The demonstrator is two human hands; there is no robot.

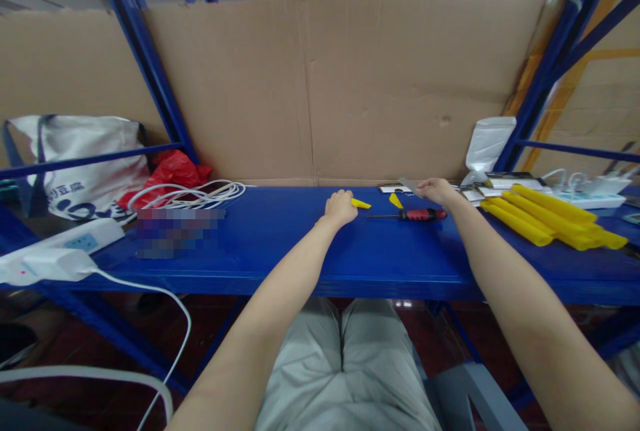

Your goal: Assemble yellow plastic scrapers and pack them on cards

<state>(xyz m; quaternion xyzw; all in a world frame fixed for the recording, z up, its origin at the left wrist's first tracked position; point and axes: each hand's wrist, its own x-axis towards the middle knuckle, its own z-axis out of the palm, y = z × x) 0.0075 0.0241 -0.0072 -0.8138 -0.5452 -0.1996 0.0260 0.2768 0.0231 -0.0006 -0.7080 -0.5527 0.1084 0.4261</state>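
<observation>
My left hand (341, 209) is closed around a small yellow piece (361, 204), whose flat tip sticks out to the right. Another yellow piece (396, 200), roughly triangular, lies on the blue table between my hands. Just in front of it rests a screwdriver (423, 215) with a red and black handle, its shaft pointing left. My right hand (436, 190) is over the back of the table, fingers pinched on a small clear plastic piece (408, 184). A flat dark-and-white card (393, 188) and some tiny bits lie beneath that piece.
Several yellow rolled sleeves (550, 218) lie at right, before a white power strip (585, 200). A white pouch (487, 148) leans at the back right. Left are coiled white cable (205, 196), a red bag (173, 174), a tote bag (90, 164) and a power strip (65, 251). Cardboard (310, 84) walls the back.
</observation>
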